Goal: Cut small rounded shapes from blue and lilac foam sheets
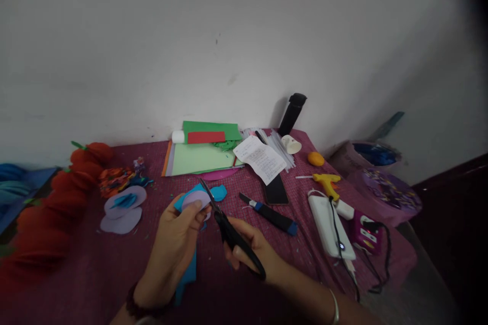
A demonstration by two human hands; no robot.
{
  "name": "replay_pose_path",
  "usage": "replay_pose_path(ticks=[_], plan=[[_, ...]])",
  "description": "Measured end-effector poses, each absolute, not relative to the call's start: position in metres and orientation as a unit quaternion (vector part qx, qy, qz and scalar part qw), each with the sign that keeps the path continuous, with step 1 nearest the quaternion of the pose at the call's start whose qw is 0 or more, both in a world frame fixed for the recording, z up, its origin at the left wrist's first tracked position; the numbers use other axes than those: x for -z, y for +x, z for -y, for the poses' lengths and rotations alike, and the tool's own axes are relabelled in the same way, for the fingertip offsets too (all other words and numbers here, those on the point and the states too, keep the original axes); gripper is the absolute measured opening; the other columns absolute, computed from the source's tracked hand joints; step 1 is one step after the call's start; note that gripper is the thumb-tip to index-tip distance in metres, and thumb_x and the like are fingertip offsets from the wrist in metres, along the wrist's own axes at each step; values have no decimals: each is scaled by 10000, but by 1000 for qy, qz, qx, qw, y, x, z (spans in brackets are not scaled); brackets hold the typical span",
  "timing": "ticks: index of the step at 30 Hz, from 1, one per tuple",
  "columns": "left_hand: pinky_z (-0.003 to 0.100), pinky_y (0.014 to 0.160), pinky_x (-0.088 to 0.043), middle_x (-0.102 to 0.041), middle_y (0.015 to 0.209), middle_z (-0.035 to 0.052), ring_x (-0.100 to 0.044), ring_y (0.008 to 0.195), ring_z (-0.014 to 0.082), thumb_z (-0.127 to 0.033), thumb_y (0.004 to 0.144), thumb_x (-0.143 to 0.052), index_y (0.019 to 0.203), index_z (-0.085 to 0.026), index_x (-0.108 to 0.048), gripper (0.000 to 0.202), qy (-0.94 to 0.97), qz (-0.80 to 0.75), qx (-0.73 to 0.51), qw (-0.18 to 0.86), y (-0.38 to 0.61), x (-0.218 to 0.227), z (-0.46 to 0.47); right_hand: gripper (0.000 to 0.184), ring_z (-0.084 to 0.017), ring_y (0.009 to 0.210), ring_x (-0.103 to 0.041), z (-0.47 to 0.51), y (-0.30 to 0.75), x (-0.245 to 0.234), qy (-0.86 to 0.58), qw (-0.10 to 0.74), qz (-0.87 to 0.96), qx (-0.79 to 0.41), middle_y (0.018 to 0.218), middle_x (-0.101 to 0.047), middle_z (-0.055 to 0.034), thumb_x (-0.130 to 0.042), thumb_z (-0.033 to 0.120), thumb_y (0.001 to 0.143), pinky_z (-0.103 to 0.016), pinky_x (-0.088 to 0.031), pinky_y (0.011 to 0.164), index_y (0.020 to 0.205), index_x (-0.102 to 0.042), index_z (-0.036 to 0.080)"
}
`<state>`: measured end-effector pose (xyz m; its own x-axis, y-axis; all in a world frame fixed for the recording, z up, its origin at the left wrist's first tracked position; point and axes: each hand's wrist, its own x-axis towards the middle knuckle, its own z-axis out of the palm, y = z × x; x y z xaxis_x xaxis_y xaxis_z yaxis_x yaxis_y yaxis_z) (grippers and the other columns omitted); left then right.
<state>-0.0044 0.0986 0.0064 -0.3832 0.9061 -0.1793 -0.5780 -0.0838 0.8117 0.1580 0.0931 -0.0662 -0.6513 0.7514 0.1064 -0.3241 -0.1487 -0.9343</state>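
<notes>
My left hand (181, 228) pinches a rounded lilac foam or paper piece (195, 198) together with a bright blue sheet (183, 202) behind it. In my right hand (251, 249) are black-handled scissors (232, 236), my fingers wrapped round the grips. Their blades point up and to the left, beside the right edge of the lilac piece; whether they touch it I cannot tell. Under my left wrist lies a strip of blue material (187, 277). To the left rest lilac rounded cut-outs (122, 221) with a small blue piece (124, 201) on top.
A utility knife (276, 217) and a dark phone (277, 190) lie right of the scissors. Beyond are handwritten paper (261, 158), coloured sheets (198, 162) and a black bottle (292, 114). A yellow glue gun (327, 183) and white power bank (331, 226) sit right; orange pumpkin shapes (57, 208) left.
</notes>
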Motion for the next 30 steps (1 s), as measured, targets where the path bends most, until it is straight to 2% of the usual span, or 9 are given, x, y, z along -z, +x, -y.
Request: replay_pose_path(ticks=[7,12,20,26,30], plan=[[224,599,-544,-692,636,-6,-622,624,124,-145,528,-823,623,-139,-673,177,156,-449,-713,515,13,-4,-65,694,-69,526,-478,-52,169,68,-213,355,525,-744,739,-557,25,-667,563,807,-210,-376,508,1365,-440,217],[194,564,-533,-678,663,-36,-601,607,99,-116,522,-820,670,-161,-678,209,130,-448,-727,505,21,-2,-48,671,-76,551,-487,-29,175,67,-219,358,515,-748,744,-550,26,-659,546,822,-221,-394,532,1372,-434,232],[183,572,-551,-677,677,-36,-612,621,97,-92,520,-817,634,-160,-660,206,120,-431,-731,515,22,1,-36,668,-57,484,-449,-19,180,71,-220,344,505,-760,718,-540,38,-638,536,844,-195,-346,468,1389,-404,229],[217,576,-562,-684,635,-13,-625,593,120,-94,530,-799,653,-155,-677,183,131,-450,-687,556,9,8,-32,822,-107,682,-498,-30,200,51,-218,271,530,-773,868,-548,-15,-658,679,739,-251,-372,612,1368,-443,194],[190,548,-532,-661,602,-24,-595,551,98,-87,562,-762,632,-154,-675,130,161,-456,-662,573,6,14,-31,796,-111,707,-466,-33,203,48,-231,260,533,-771,860,-527,-8,-672,657,743,-254,-349,627,1353,-448,198]])
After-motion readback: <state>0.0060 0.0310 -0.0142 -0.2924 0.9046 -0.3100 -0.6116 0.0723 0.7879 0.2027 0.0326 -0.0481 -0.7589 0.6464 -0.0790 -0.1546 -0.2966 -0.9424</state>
